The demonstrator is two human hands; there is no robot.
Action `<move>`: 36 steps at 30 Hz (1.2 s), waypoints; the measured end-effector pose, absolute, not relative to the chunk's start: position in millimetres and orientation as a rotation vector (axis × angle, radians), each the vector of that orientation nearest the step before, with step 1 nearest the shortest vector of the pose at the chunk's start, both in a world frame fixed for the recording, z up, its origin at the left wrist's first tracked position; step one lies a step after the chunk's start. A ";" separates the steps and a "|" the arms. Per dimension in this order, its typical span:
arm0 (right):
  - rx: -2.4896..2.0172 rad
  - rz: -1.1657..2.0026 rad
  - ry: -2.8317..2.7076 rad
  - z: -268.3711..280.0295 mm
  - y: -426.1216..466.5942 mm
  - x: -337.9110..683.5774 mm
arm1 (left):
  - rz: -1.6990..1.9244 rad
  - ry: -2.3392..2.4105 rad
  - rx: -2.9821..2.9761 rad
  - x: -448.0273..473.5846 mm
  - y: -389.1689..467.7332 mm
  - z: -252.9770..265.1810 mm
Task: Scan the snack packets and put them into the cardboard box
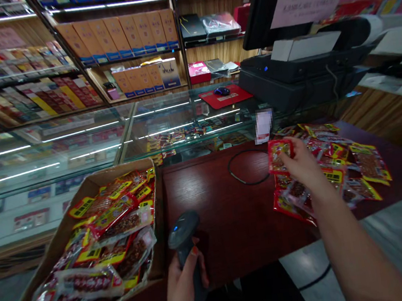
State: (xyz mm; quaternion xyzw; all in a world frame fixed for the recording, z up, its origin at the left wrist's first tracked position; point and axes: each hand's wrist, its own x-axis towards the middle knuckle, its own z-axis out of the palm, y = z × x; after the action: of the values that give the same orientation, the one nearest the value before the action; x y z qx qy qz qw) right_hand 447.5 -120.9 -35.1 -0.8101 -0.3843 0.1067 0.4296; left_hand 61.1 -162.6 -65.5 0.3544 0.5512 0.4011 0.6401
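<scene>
Wrapped round the handle of a dark barcode scanner (184,228) is my left hand (185,279), low over the front edge of the counter. The scanner head points up and away, with a small blue light on top. My right hand (301,162) pinches a red snack packet (278,154) over the near side of a loose pile of snack packets (369,161). To the left of the scanner stands an open cardboard box (159,204) full of red, yellow and clear packets (112,234).
The dark wooden counter (228,225) adjoins a glass display case (128,130). On it lie a black cable loop (230,169) and a red mouse pad (213,101) with a mouse (221,91). A monitor (260,6) and black till (288,81) stand at back right.
</scene>
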 end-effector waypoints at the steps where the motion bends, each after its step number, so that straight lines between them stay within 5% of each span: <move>1: -1.823 0.445 -0.944 -35.4 -116.0 429.7 | 0.925 1.261 0.806 62.0 -163.3 -65.8; 5: -1.314 1.003 -0.809 -49.2 -87.8 356.5 | 0.929 1.250 0.826 63.7 -165.1 -66.4; 10: -1.244 1.241 -0.639 -75.9 -66.6 311.5 | 0.895 1.240 0.838 60.7 -164.5 -66.1; 21: -1.295 1.131 -0.862 -111.1 -61.6 311.9 | 0.809 1.290 0.939 70.9 -161.2 -56.0; 36: -1.330 0.881 -1.308 -86.2 -75.1 318.6 | 0.436 1.247 1.370 69.3 -169.8 -32.3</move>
State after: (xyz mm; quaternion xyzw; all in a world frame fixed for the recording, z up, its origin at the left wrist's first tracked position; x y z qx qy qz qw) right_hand 318.6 -75.1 -86.2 -0.5531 -0.5440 0.3665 0.5137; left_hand 69.3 -169.8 -32.3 0.5862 0.5336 0.1864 0.5804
